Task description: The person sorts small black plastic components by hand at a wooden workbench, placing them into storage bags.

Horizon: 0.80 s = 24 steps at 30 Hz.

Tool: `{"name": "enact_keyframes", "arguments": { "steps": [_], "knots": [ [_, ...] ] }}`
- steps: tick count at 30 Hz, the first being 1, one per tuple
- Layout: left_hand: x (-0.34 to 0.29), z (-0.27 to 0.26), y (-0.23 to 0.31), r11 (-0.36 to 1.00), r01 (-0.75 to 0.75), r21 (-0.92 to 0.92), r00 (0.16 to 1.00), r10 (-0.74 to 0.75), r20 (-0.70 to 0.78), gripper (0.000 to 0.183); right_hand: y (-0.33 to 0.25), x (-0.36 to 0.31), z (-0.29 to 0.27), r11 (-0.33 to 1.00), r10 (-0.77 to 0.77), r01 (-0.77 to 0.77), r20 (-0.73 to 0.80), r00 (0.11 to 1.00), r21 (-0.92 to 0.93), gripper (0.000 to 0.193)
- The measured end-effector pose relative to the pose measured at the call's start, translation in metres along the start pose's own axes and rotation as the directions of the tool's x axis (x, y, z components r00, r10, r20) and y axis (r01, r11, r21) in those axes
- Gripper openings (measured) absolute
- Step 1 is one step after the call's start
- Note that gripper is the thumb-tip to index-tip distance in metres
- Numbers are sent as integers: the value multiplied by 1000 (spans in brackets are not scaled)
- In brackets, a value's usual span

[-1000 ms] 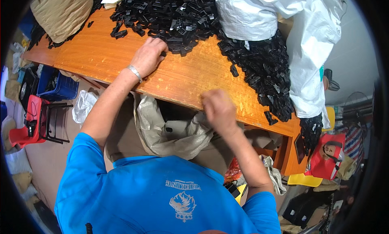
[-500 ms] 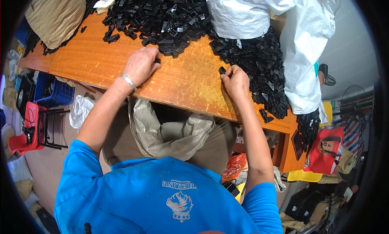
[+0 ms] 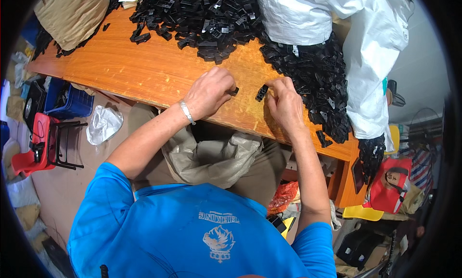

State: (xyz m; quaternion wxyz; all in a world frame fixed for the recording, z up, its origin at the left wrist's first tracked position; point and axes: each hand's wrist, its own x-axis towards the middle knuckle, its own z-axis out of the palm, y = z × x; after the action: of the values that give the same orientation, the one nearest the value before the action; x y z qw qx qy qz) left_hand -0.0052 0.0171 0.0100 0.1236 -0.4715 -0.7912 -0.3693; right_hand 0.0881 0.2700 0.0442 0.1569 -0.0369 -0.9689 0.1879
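Note:
Above the wooden table [image 3: 144, 76], my left hand [image 3: 211, 91] is closed around a small black plastic part [image 3: 234, 91], of which only the end shows at the fingertips. Facing it, my right hand [image 3: 286, 102] pinches another black plastic part [image 3: 261, 92], an oblong piece with openings in it. A short gap separates the two parts. Beyond my left hand spreads a large heap of similar black parts [image 3: 202, 18]. A second heap [image 3: 317, 80] lies right beside my right hand, partly under a white woven sack [image 3: 293, 20].
An open grey-beige sack [image 3: 207, 157] sits over my lap below the table edge. A brown paper bag [image 3: 72, 18] lies at the far left. A phone [image 3: 358, 176] rests at the right corner. Left on the floor stand a red chair [image 3: 41, 143] and a blue crate [image 3: 72, 102].
My left hand has moved right and slightly nearer, toward my right hand, carrying its part. The right hand's part now shows more fully. The whole view has shifted a little.

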Motion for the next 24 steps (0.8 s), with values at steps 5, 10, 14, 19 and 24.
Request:
{"name": "enact_keyframes", "arguments": {
  "steps": [5, 10, 14, 19, 24],
  "knots": [
    [-2, -3, -9, 997, 78, -22, 994, -79, -74, 34, 12, 3, 1, 973, -229, 230, 107, 968, 0, 32],
    [-5, -1, -22, 988, 149, -34, 988, -148, 44, 35, 3, 0, 17, 984, -173, 165, 125, 977, 71, 29],
    [-3, -3, -24, 978, 202, -57, 977, -197, 81, 35, -44, -2, 36, 952, -189, 179, 16, 982, 247, 27],
    [1, -2, -17, 962, 268, -52, 958, -260, 118, 36, -51, 4, 52, 937, -216, 225, -63, 974, 266, 25],
    [-3, -4, -33, 955, 254, -155, 962, -233, 140, 28, -55, 7, 56, 939, -248, 249, -32, 968, 238, 26]
  ]
}}
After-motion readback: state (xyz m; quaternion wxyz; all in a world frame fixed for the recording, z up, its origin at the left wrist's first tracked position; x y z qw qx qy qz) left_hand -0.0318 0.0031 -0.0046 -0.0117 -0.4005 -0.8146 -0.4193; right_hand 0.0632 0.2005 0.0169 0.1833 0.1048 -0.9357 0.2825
